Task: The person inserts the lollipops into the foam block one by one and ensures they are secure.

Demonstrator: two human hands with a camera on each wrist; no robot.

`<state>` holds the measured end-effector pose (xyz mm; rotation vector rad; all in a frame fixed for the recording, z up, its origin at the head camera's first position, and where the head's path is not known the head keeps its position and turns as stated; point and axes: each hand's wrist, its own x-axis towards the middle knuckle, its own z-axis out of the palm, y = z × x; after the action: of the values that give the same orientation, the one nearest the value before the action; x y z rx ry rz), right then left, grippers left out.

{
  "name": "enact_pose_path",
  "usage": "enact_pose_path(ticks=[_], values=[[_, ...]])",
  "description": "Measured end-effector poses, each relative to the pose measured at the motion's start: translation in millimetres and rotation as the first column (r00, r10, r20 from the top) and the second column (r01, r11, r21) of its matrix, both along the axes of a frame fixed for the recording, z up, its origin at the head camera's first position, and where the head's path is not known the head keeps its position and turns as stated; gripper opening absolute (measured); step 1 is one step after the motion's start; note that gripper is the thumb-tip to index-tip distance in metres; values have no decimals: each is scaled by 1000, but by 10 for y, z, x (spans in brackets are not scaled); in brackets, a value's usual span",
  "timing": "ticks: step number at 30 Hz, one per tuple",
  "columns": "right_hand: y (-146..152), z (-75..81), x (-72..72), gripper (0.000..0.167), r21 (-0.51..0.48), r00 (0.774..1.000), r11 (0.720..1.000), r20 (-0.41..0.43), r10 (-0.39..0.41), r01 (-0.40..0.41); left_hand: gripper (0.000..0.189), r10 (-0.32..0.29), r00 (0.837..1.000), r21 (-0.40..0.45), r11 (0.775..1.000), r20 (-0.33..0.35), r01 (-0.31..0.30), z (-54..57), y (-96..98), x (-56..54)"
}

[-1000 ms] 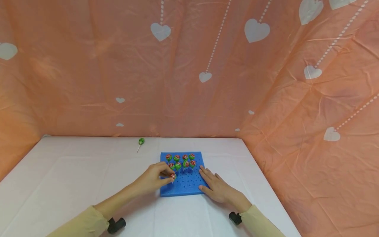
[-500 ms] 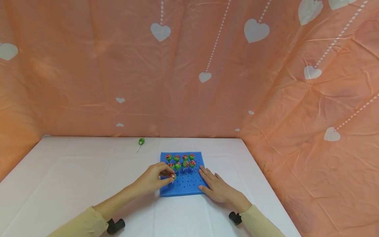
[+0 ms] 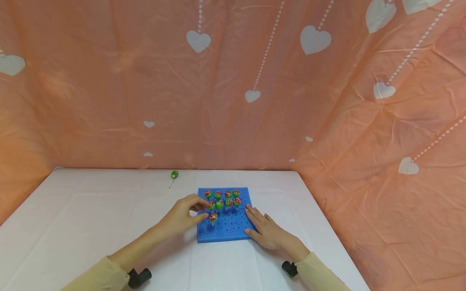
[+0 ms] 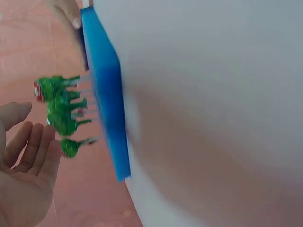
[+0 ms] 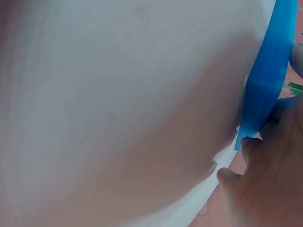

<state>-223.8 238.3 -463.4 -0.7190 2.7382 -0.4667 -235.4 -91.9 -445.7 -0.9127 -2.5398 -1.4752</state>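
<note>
A blue foam block (image 3: 229, 235) dotted with small holes lies on the table, with lollipops in green and red wrappers standing in it on their sticks. Two rows fill its far part, and a single lollipop (image 3: 212, 218) stands nearer the front left. My left hand (image 3: 182, 214) is just left of that lollipop, thumb and fingers apart and holding nothing. In the left wrist view the left hand (image 4: 28, 175) shows its spread fingers beside the wrapped heads. My right hand (image 3: 267, 231) rests on the block's right edge with fingers extended.
One green lollipop (image 3: 174, 175) lies on the white tabletop (image 3: 109, 210) near the back edge, left of the block. An orange curtain (image 3: 233, 133) with white hearts hangs behind the table and along its right side.
My left hand has let go of the front lollipop and drawn back slightly to the left, its fingers parting. That lollipop stays upright in the block. The right hand has kept its place.
</note>
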Motion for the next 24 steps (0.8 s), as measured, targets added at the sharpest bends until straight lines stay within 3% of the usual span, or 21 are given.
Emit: enact_pose_path(ticks=[6, 13, 24], values=[[11, -10, 6, 75, 8, 1000, 1000, 7, -10, 10, 23, 126, 989, 12, 992, -77, -125, 37, -137, -134], [17, -8, 11, 75, 7, 1000, 1000, 5, -7, 7, 24, 276, 954, 3, 961, -119, -277, 42, -344, -385], [11, -1, 1, 75, 2, 1000, 1000, 10, -6, 6, 25, 345, 932, -17, 937, -116, -349, -15, -652, -784]])
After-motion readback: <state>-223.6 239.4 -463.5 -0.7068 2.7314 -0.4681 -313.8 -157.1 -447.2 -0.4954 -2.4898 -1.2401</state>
